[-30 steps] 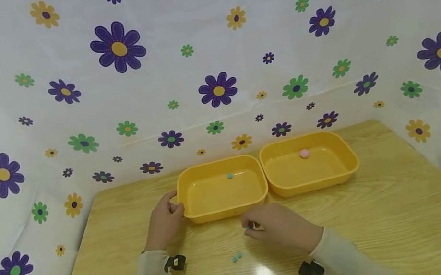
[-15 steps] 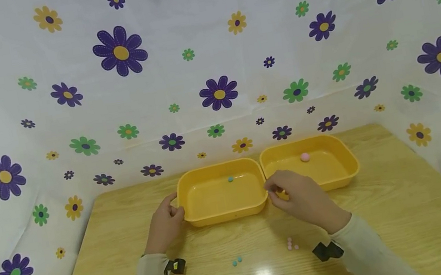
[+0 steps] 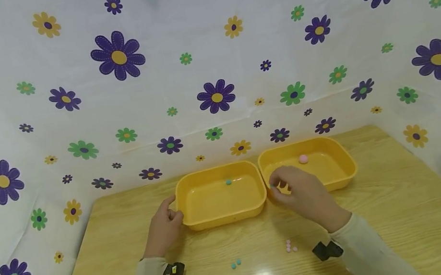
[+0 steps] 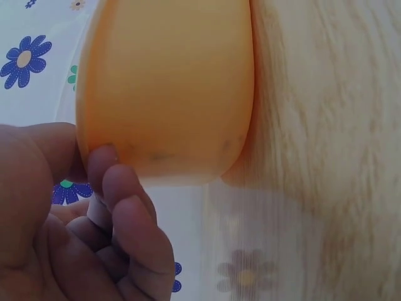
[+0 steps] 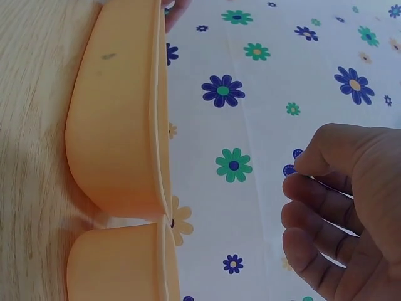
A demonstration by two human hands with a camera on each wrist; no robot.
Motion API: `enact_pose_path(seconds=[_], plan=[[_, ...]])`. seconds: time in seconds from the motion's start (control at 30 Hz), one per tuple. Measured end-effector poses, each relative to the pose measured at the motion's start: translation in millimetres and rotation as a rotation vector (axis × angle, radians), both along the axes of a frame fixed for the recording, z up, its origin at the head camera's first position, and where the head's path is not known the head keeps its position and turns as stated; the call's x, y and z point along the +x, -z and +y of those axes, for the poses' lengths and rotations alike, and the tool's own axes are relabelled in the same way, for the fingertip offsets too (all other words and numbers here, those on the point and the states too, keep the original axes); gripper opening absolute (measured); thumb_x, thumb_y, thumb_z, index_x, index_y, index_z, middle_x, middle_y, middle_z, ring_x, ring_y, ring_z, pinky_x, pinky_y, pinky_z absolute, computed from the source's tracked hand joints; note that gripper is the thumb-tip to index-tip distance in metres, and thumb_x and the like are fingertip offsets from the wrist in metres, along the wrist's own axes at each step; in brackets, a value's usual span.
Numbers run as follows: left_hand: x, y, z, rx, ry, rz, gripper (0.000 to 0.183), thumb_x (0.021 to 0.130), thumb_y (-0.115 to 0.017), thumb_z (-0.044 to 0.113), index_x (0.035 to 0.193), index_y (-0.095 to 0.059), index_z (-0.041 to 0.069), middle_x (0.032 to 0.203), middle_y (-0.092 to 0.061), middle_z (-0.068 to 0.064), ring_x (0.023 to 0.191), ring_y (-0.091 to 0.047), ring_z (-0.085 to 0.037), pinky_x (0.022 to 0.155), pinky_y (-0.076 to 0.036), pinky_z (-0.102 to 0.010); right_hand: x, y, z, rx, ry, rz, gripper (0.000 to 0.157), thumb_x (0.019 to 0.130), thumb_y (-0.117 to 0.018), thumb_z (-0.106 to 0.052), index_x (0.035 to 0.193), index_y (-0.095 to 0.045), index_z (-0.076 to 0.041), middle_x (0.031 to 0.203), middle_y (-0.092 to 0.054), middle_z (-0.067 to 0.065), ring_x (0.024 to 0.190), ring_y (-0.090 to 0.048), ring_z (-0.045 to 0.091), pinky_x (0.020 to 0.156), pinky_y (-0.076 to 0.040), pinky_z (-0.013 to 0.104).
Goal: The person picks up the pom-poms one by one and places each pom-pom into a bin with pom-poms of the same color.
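Note:
Two yellow trays stand side by side on the wooden table. My left hand grips the left rim of the left tray, thumb on top; the left wrist view shows its curled fingers against the tray. A teal bead lies in that tray. My right hand hovers over the near left corner of the right tray, thumb and forefinger pinched on what looks like a tiny bead. A pink ball lies in the right tray. In the right wrist view the hand is above both trays.
Two small teal beads and a cluster of small pink beads lie on the table in front of the trays. A floral cloth walls in the back and both sides.
My right hand rose from the table in front of the left tray and moved right to the right tray's near left corner, uncovering the pink beads. The left hand stayed put.

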State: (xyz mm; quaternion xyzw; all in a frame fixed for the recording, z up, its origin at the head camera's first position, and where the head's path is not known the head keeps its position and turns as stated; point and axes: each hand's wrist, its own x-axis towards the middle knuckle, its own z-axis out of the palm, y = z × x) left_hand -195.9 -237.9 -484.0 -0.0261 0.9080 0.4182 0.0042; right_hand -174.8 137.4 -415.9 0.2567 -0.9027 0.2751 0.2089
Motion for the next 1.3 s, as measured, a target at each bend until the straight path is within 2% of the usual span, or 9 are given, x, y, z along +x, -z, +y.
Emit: enact_pose_path(seconds=[0.6, 1.3], plan=[[1.9, 0.4, 2.6, 0.018, 0.007, -0.009, 0.057, 0.1, -0.055, 0.019, 0.155, -0.042, 0.012, 0.08, -0.059, -0.004, 0.066, -0.05, -0.018, 0.059, -0.043, -0.029, -1.7, 2.3, 0.8, 0.013, 0.029, 0.048, 0.012, 0.089, -0.075, -0.007, 0.097, -0.066, -0.012, 0.089, -0.066, -0.001, 0.08, -0.062, 0.017, 0.066, -0.054, 0.03], [2.9, -1.3, 3.0, 0.029, 0.019, -0.011, 0.056, 0.097, -0.057, 0.017, 0.152, -0.044, 0.014, 0.078, -0.057, -0.004, 0.063, -0.049, -0.019, 0.057, -0.042, -0.03, -3.2, 6.7, 0.9, 0.011, 0.028, 0.044, 0.014, 0.089, -0.073, -0.005, 0.097, -0.065, -0.013, 0.089, -0.065, -0.002, 0.079, -0.061, 0.015, 0.065, -0.053, 0.029]])
